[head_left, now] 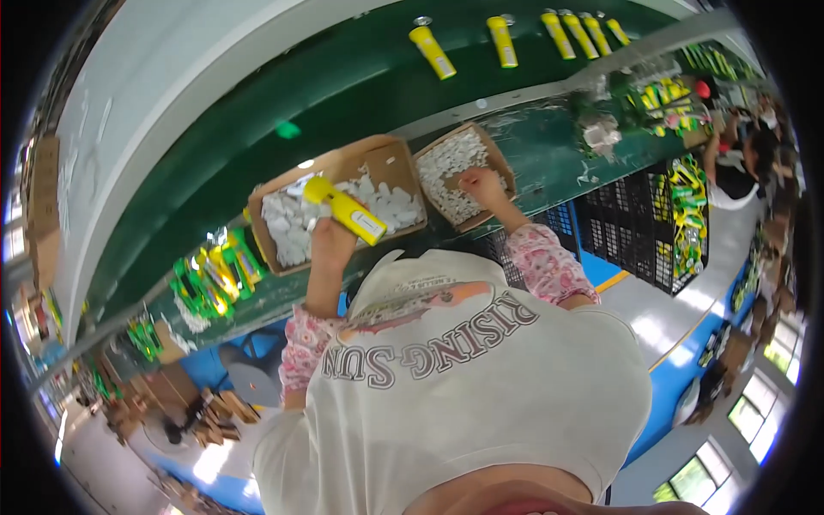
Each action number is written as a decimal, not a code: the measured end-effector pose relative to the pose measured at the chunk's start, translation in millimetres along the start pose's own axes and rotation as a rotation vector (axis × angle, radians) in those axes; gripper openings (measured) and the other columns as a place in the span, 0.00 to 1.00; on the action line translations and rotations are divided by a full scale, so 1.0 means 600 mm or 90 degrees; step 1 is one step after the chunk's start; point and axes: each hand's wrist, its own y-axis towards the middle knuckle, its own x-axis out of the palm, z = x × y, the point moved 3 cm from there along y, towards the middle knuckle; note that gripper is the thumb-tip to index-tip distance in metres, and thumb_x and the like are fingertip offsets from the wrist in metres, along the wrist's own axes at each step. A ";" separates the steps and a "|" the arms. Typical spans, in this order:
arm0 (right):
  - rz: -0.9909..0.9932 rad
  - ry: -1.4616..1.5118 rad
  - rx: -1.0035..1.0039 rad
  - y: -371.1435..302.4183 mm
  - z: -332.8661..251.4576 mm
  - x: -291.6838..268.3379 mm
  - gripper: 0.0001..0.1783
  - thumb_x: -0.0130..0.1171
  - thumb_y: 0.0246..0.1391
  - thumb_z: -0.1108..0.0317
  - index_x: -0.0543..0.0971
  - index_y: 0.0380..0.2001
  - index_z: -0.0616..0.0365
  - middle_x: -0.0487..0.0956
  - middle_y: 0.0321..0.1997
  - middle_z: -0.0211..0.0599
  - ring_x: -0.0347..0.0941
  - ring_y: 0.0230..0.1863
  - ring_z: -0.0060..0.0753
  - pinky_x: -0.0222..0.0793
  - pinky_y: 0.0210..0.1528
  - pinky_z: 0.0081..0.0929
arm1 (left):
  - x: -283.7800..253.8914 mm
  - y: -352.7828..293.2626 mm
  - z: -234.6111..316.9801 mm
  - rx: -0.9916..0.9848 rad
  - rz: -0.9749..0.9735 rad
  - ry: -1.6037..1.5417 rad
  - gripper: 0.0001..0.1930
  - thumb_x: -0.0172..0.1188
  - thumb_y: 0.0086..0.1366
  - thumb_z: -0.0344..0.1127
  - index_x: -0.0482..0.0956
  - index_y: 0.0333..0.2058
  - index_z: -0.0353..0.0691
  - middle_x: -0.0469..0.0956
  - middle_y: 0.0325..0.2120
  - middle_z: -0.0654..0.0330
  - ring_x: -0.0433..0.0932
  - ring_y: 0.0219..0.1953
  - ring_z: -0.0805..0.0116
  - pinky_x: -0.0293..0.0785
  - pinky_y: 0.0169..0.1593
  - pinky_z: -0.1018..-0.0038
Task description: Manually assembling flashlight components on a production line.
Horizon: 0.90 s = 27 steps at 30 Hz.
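My left hand [331, 240] is closed round a yellow flashlight [354, 216], which slants with its wide head up to the left. Below it is an open cardboard box [396, 148] of larger white plastic pieces [390, 204]. Over a second, smaller cardboard box [505, 170], full of small white parts [453, 156], my right hand [483, 185] has its fingertips drawn together. Whatever may be between those fingertips is too small to make out.
Several yellow flashlights [432, 51] lie along the green belt ahead. Green and yellow flashlights [219, 273] are piled at the left. A black crate [631, 216] of more flashlights stands at the right, near a person in white [731, 182]. A metal rail [657, 43] crosses at upper right.
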 end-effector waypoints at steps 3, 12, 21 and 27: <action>0.049 -0.012 -0.126 0.010 -0.030 -0.009 0.07 0.64 0.50 0.65 0.83 0.30 0.58 0.81 0.28 0.40 0.78 0.31 0.35 0.72 0.33 0.28 | 0.035 -0.025 -0.011 -0.045 0.100 0.075 0.20 0.48 0.70 0.39 0.61 0.55 0.36 0.73 0.44 0.46 0.73 0.46 0.50 0.70 0.55 0.52; -0.175 0.391 -0.295 -0.029 -0.410 -0.026 0.06 0.58 0.57 0.78 0.79 0.38 0.60 0.75 0.37 0.25 0.70 0.34 0.13 0.69 0.36 0.15 | 0.137 -0.041 -0.021 0.045 0.028 0.418 0.19 0.44 0.72 0.35 0.58 0.58 0.35 0.73 0.49 0.48 0.76 0.50 0.52 0.74 0.55 0.53; -0.182 0.405 -0.289 -0.045 -0.457 0.012 0.06 0.59 0.54 0.81 0.77 0.35 0.61 0.73 0.37 0.29 0.73 0.40 0.18 0.71 0.43 0.16 | 0.158 -0.060 -0.017 0.198 -0.022 0.678 0.24 0.48 0.71 0.36 0.51 0.60 0.35 0.68 0.47 0.55 0.71 0.47 0.70 0.70 0.50 0.72; -0.121 0.433 -0.298 -0.043 -0.456 0.031 0.06 0.58 0.54 0.81 0.77 0.35 0.61 0.70 0.39 0.29 0.71 0.39 0.20 0.70 0.42 0.16 | 0.148 -0.059 -0.016 0.187 -0.016 0.700 0.25 0.49 0.70 0.34 0.50 0.59 0.33 0.68 0.46 0.54 0.70 0.47 0.71 0.70 0.49 0.73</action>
